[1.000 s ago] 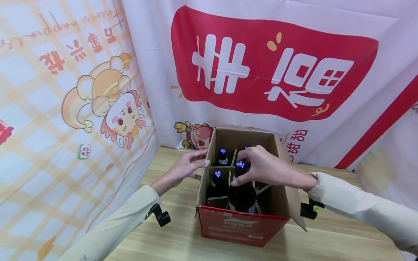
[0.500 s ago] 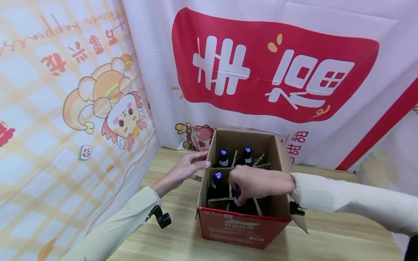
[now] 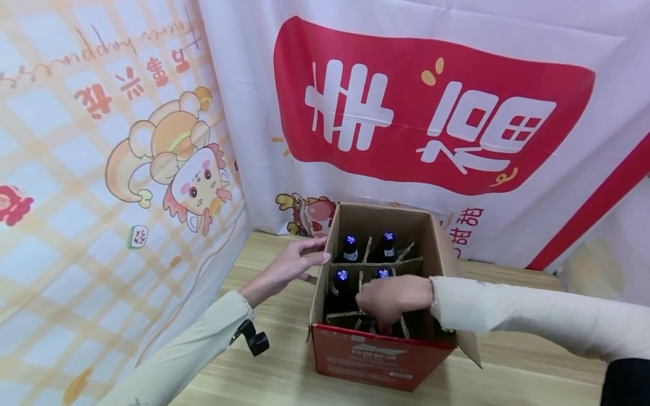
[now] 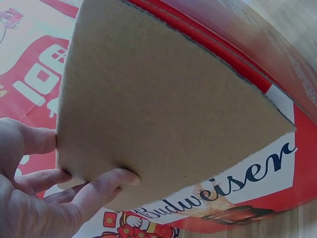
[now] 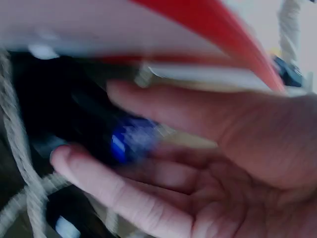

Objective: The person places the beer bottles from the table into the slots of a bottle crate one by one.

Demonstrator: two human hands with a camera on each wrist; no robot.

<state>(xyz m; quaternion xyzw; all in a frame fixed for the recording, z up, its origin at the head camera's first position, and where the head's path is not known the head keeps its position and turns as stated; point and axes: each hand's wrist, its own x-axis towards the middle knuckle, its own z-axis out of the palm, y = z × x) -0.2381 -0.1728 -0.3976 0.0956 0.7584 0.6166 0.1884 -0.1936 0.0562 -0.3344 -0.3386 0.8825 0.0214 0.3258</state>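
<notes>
An open red cardboard box (image 3: 370, 363) stands on the table, with brown dividers inside. Several dark beer bottles (image 3: 350, 248) with blue caps stand in its cells. My right hand (image 3: 396, 299) is inside the box above a front cell. In the blurred right wrist view, a blue-capped beer bottle (image 5: 131, 141) lies between my spread thumb and fingers, which do not appear to grip it. My left hand (image 3: 291, 262) is at the box's left side. In the left wrist view, its fingertips (image 4: 126, 176) touch the folded-down brown flap (image 4: 163, 94), beside printed "Budweiser" lettering.
The wood-grain table (image 3: 254, 372) runs around the box. Behind it hangs a white cloth (image 3: 244, 113) with a red banner print. A checked cloth (image 3: 61, 237) hangs at the left. Another flap (image 3: 469, 347) sticks out at the box's right.
My right hand has lowered a beer bottle into the box's front part, and its fingers have loosened around the cap. The left hand stays at the box's side. The head view has shifted slightly.
</notes>
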